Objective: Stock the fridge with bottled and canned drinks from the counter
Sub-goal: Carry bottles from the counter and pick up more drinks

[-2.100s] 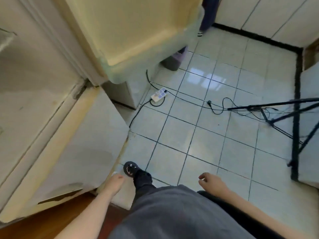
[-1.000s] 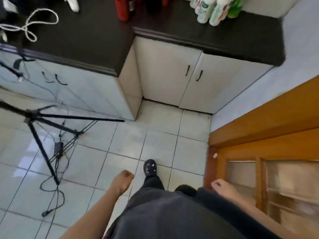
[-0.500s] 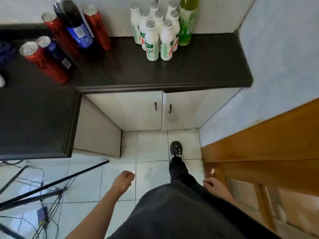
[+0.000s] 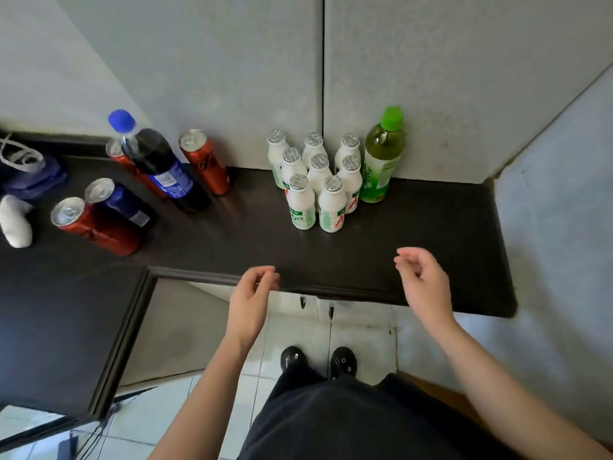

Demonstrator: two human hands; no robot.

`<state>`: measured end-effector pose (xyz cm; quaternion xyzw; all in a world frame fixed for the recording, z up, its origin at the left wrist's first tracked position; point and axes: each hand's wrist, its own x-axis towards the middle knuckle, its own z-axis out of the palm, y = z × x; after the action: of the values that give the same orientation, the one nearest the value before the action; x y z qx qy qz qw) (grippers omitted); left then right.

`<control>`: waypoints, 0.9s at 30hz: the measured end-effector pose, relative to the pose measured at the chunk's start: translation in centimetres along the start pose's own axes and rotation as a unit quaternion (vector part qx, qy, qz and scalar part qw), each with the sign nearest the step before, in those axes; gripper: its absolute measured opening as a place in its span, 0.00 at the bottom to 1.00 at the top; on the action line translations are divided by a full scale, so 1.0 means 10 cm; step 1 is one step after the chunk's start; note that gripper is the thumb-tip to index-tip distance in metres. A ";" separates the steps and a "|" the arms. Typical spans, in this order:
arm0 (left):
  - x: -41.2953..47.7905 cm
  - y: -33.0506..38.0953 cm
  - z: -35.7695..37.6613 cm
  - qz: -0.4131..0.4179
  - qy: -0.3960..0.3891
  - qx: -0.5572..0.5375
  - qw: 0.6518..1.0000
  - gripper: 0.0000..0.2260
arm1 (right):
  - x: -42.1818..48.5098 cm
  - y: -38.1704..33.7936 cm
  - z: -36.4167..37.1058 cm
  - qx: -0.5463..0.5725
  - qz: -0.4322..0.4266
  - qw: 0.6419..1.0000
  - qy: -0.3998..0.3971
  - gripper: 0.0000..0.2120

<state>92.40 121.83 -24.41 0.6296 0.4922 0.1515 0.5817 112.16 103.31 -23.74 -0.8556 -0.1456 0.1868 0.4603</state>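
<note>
Desk, dark and L-shaped, carries everything the task needs, and both hands hover over its near edge with nothing in them. Beyond the hands, against the pale wall, stands the stock. Largest is the cola bottle with its blue cap, far off beyond the left hand and out to its left, with red cans and a blue can close around it. The green tea bottle stands ahead of the right hand, slightly to its inner side, touching the wall. Just beside that bottle, toward the left hand, is the cluster of small white milk bottles, packed tight and all upright (foil caps facing the camera), so every long axis runs vertically and a grasp would come from the side or over the cap.

The cluster lies ahead of both hands, between them; its two front bottles are the nearest drinks of all. The left hand is loosely curled, fingers half open, thumb near the fingertips but pinching nothing. The right hand has the same slack curl and is also empty. By my reading, the right hand reaches the green tea bottle more readily, and either hand can take a front white bottle.
</note>
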 end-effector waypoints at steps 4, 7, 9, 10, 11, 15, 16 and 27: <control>0.26 0.41 0.04 0.065 0.023 -0.035 0.997 0.06 | 0.37 -0.43 0.06 0.038 -0.039 0.996 0.071 0.12; 0.46 0.65 0.03 0.093 0.035 -0.033 0.995 0.06 | 0.63 -0.74 0.07 0.037 -0.076 0.991 0.106 0.18; 0.59 0.79 0.02 0.107 0.036 -0.022 0.993 0.06 | 0.80 -0.93 0.07 0.020 -0.099 0.987 0.124 0.22; 0.64 0.86 -0.01 0.118 0.037 -0.013 0.992 0.06 | 0.89 -1.02 0.07 0.009 -0.111 0.985 0.133 0.24; 0.70 0.94 -0.03 0.133 0.042 -0.004 0.990 0.07 | 0.97 -1.10 0.08 -0.005 -0.122 0.982 0.144 0.26; 0.89 1.18 -0.18 0.191 0.088 0.018 0.977 0.05 | 1.25 -1.30 0.16 -0.039 -0.120 0.979 0.162 0.30; 0.93 1.23 -0.22 0.199 0.104 0.012 0.974 0.05 | 1.29 -1.30 0.19 -0.040 -0.118 0.980 0.158 0.30; 1.18 1.29 -0.39 0.188 0.111 -0.014 0.976 0.05 | 1.36 -1.26 0.36 -0.054 -0.151 0.965 0.207 0.19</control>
<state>100.68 135.59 -16.48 0.6821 0.4241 0.3339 0.4934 121.64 118.36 -17.47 -0.8673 -0.1843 -0.0746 0.4564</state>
